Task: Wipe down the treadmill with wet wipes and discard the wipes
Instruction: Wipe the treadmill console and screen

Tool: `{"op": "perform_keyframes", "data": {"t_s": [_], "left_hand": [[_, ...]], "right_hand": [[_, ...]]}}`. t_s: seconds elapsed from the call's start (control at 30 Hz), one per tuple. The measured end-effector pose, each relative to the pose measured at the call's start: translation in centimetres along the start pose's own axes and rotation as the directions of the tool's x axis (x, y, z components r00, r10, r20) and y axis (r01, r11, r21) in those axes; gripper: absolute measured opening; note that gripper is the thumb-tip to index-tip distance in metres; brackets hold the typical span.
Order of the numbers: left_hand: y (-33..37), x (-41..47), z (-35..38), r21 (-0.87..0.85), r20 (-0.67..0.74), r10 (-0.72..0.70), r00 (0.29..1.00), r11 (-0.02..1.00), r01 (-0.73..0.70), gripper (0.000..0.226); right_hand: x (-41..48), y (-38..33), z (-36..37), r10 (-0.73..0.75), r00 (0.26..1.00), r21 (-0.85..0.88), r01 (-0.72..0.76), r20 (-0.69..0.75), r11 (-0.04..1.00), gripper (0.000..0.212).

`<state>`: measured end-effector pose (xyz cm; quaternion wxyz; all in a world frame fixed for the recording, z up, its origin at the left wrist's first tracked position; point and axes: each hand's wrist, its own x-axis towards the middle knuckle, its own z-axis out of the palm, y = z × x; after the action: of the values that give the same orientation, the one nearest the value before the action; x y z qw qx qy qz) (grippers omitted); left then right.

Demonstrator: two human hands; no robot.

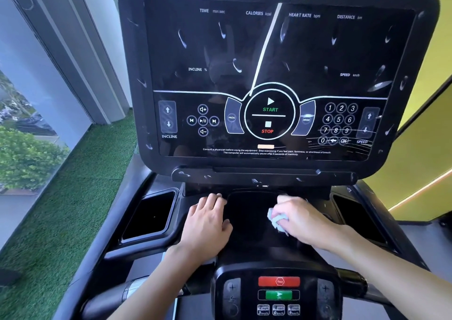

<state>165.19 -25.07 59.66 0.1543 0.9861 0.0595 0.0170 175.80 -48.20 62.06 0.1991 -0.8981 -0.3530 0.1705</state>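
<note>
A black treadmill console (pixel 276 74) fills the view, its glossy screen dotted with wet streaks. Below it lies a dark recessed tray (pixel 247 219). My right hand (pixel 303 219) grips a crumpled pale blue wet wipe (pixel 276 220) and holds it down on the tray's right side. Resting flat on the tray's left edge is my left hand (pixel 208 224), fingers straight and holding nothing.
Two cup-holder wells sit on either side, left (pixel 149 218) and right (pixel 357 221). A small control pad (pixel 278 292) with red and green buttons is near the bottom. Green artificial turf (pixel 73 209) and a window lie to the left, a yellow wall (pixel 423 148) to the right.
</note>
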Motion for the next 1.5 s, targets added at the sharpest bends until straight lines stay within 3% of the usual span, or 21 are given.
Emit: {"op": "perform_keyframes", "data": {"t_s": [0.1, 0.23, 0.33, 0.47, 0.7, 0.8, 0.97, 1.2, 1.33, 1.43, 1.5], "left_hand": [[0.2, 0.0, 0.0, 0.003, -0.003, -0.007, 1.0, 1.0, 0.007, 0.052], [0.1, 0.0, 0.0, 0.006, -0.001, 0.0, 1.0, 1.0, 0.0, 0.051], [0.2, 0.0, 0.0, 0.015, 0.007, -0.001, 1.0, 1.0, 0.001, 0.05], [0.0, 0.1, -0.1, 0.019, 0.007, 0.0, 1.0, 1.0, 0.0, 0.051], [0.1, 0.0, 0.1, 0.013, -0.015, 0.006, 1.0, 1.0, -0.006, 0.051], [-0.1, 0.0, 0.1, 0.019, -0.002, 0.01, 1.0, 1.0, -0.01, 0.05], [-0.1, -0.1, 0.1, 0.006, -0.017, 0.013, 1.0, 1.0, -0.013, 0.052], [-0.2, -0.1, 0.4, -0.002, -0.019, 0.017, 1.0, 1.0, -0.017, 0.051], [-0.3, -0.1, 0.6, 0.002, -0.028, 0.018, 0.999, 1.0, -0.018, 0.048], [-0.3, -0.1, 0.5, 0.0, -0.025, 0.026, 0.999, 1.0, -0.026, 0.049], [-0.4, -0.2, 0.5, -0.005, -0.029, 0.032, 0.999, 0.999, -0.032, 0.051]], "right_hand": [[-0.2, -0.8, 0.4, -0.032, 0.987, 0.04, 0.026, 0.159, 0.999, 0.02], [-0.1, -0.3, 0.5, 0.002, 1.0, 0.032, -0.002, 0.001, 0.999, 0.025], [-0.2, -0.4, 0.6, 0.003, 0.996, -0.017, -0.002, 0.088, 1.0, 0.022], [-0.1, -0.1, 0.4, 0.088, 0.996, 0.01, -0.088, -0.006, 0.996, 0.027], [-1.2, -1.4, -0.3, 0.098, 0.974, -0.036, -0.093, 0.204, 0.995, 0.031], [-1.3, -2.0, -0.5, 0.103, 0.965, -0.046, -0.095, 0.24, 0.994, 0.019], [-2.1, -2.1, -1.2, 0.165, 0.98, -0.166, -0.145, 0.111, 0.975, 0.019], [-1.6, -2.0, -0.1, 0.221, 0.975, -0.079, -0.22, 0.015, 0.972, 0.02], [-1.8, -1.3, 1.0, 0.29, 0.935, -0.161, -0.261, 0.203, 0.952, 0.042], [-0.5, -1.9, 1.1, 0.281, 0.937, -0.131, -0.259, 0.206, 0.957, 0.067], [0.3, -2.7, 1.4, 0.264, 0.949, -0.096, -0.251, 0.171, 0.963, 0.073]]}}
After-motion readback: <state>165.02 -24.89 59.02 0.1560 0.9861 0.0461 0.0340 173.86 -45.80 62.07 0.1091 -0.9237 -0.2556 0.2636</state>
